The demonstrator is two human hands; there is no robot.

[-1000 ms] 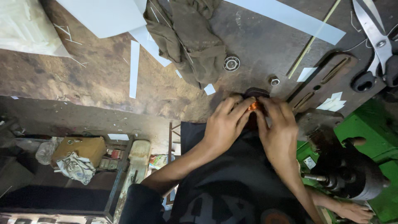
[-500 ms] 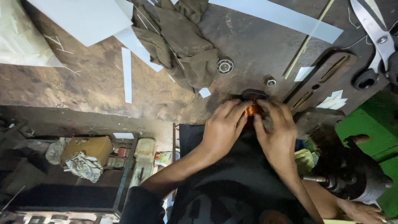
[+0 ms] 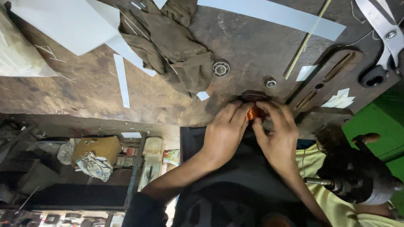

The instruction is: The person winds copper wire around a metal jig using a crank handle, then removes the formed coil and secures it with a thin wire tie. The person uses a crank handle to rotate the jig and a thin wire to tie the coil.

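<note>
Both of my hands meet at the front edge of a worn wooden workbench (image 3: 126, 96). Between the fingertips sits a small coil of orange copper wire (image 3: 253, 112) on a dark round part (image 3: 253, 96). My left hand (image 3: 225, 132) curls around it from the left. My right hand (image 3: 277, 134) presses on it from the right, fingers bent over the top. Most of the dark part is hidden under the fingers.
A crumpled brown rag (image 3: 172, 50) lies on the bench beside a ball bearing (image 3: 220, 68) and a nut (image 3: 270, 82). White paper strips (image 3: 122, 80), a thin rod (image 3: 305, 42) and large shears (image 3: 385, 29) lie around. A green machine (image 3: 374, 126) stands at right; cluttered shelves (image 3: 97, 155) are below left.
The view has drifted slightly, so the bench items sit a little further left. Both hands stay on the copper coil, fingers shifting only a little.
</note>
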